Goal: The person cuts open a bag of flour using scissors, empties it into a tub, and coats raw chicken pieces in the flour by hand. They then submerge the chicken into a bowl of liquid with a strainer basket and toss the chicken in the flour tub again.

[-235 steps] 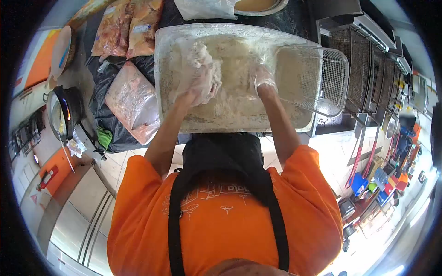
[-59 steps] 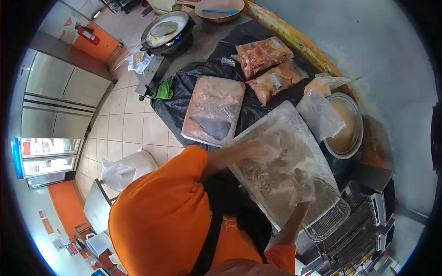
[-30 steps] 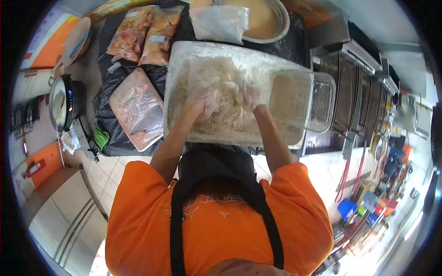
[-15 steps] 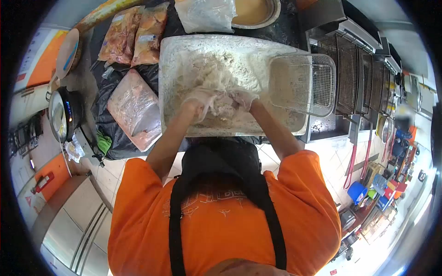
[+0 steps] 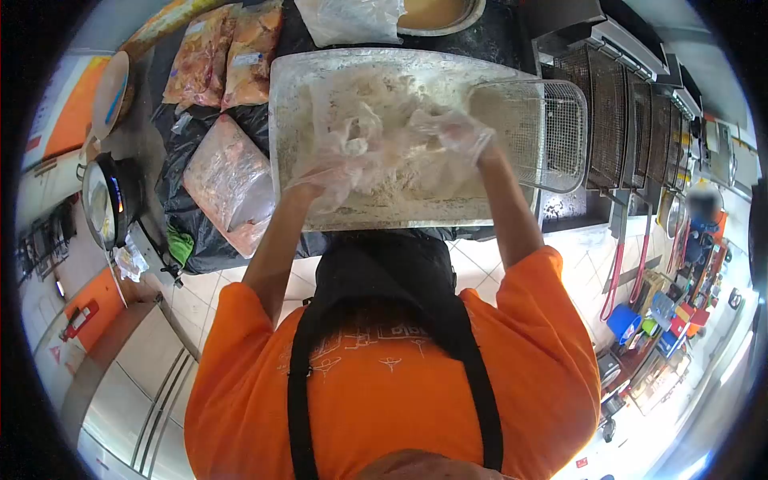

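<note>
Both my hands wear clear plastic gloves dusted with flour, above a large white tub [image 5: 384,222] of flour [image 5: 400,92]. My left hand [image 5: 340,164] is over the left-centre of the tub; a whitish lump shows near its fingers, but whether it is held is unclear. My right hand [image 5: 456,136] is raised to the right of centre, the loose glove bunched about it. Airborne flour and motion smear the fingers of both. A wire fry basket [image 5: 564,132] rests across the tub's right end, just right of my right hand.
Left of the tub lie bags of marinated meat [image 5: 252,64] and a plastic-wrapped pink slab [image 5: 228,180] on black plastic. Behind it are a clear plastic bag [image 5: 350,20] and a bowl of tan liquid [image 5: 436,14]. More fry baskets [image 5: 612,116] hang at right.
My hands have moved apart from close together low in the flour. The right has gone rightward and up, the left slightly left. A flour cloud now hangs over the tub.
</note>
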Demonstrator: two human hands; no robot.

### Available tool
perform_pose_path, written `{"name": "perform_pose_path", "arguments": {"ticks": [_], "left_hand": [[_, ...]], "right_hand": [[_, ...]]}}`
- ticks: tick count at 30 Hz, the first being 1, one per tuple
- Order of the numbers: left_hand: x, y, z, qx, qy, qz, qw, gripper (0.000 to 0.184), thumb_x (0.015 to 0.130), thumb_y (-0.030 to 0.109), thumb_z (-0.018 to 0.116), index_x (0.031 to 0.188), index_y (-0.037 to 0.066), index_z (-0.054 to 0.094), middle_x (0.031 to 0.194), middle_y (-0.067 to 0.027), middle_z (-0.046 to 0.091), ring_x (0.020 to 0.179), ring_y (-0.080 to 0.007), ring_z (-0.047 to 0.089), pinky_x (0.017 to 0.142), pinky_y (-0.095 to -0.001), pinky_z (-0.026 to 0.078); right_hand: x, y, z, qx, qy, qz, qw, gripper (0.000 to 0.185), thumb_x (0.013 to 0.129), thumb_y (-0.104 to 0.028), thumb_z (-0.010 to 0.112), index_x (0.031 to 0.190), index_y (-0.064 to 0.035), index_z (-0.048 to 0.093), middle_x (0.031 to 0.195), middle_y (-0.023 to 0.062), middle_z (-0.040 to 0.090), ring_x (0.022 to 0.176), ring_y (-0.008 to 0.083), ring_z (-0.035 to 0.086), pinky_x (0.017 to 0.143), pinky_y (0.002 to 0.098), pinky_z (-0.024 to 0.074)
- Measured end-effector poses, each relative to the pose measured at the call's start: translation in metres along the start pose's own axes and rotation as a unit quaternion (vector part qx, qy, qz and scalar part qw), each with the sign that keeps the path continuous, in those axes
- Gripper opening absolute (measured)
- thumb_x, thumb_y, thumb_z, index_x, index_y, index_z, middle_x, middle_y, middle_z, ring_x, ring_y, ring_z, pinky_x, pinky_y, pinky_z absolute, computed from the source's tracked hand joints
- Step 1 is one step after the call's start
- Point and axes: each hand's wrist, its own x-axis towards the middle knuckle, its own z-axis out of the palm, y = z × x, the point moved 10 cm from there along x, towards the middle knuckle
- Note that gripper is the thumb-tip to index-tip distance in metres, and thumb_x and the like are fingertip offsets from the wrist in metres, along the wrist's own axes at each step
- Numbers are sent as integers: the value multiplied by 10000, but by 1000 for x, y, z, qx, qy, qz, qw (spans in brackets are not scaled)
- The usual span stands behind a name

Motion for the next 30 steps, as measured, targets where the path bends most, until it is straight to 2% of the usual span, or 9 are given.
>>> {"name": "perform_pose_path", "arguments": {"ticks": [4,8,13,15,20,23,24,26,30], "left_hand": [[-9,-26,-23,-168,47,-333,926,602,862,426,493,1261,-22,445,1223,-125,521,1070,-237,509,890,-320,404],[59,-52,5,151,159,-53,974,599,865,436,497,1262,-10,445,1222,-123,518,1042,-214,515,863,-295,408],[7,-11,-29,-165,0,-226,960,529,913,436,390,1189,-2,498,1143,-186,534,997,-208,514,860,-318,395],[28,-71,-20,-237,83,-219,943,537,909,443,394,1194,-1,497,1140,-194,532,1001,-207,513,862,-319,395],[97,-90,-17,85,169,-179,965,560,905,479,359,1187,13,492,1081,-186,550,992,-241,523,873,-358,391],[109,-82,-8,72,166,-206,962,562,905,495,336,1163,24,499,1041,-175,566,971,-269,533,869,-384,394],[100,-88,-6,-54,175,-226,957,556,905,498,332,1144,28,508,1028,-172,572,956,-279,538,861,-390,398],[60,-97,-2,-304,179,-263,898,547,904,503,324,1108,38,527,1002,-166,583,925,-300,549,843,-402,407],[13,-109,15,-278,133,-228,924,493,875,492,411,994,45,582,855,-186,600,784,-305,555,740,-383,429]], "right_hand": [[34,64,-44,-85,52,-57,993,353,910,-177,453,1241,-58,483,1065,87,622,861,168,617,752,298,506],[58,22,14,-522,297,-388,699,318,904,-125,446,1204,-49,520,1138,113,587,943,196,597,793,304,503],[19,10,6,-86,-12,-290,953,376,885,-173,475,1239,-47,478,1219,180,526,1018,286,570,867,350,470],[28,55,-39,248,73,49,965,390,897,-109,411,1281,-55,438,1143,116,574,937,222,583,901,284,452],[96,12,-55,-582,240,-138,765,378,883,-196,464,1235,-57,479,1125,108,581,974,204,575,887,298,465],[134,20,-18,-586,220,-187,757,426,846,-259,544,1215,-52,488,1117,112,582,1022,205,560,906,299,455],[118,13,-10,-285,100,-248,920,437,838,-274,559,1203,-42,494,1121,123,580,1027,220,561,909,312,455],[34,-44,-3,124,-73,-457,878,427,854,-297,550,1166,-7,525,1106,151,580,1006,245,566,914,356,453],[57,94,-50,45,55,-10,997,442,857,-318,556,1159,4,531,1091,140,584,986,227,564,900,343,456]]}}
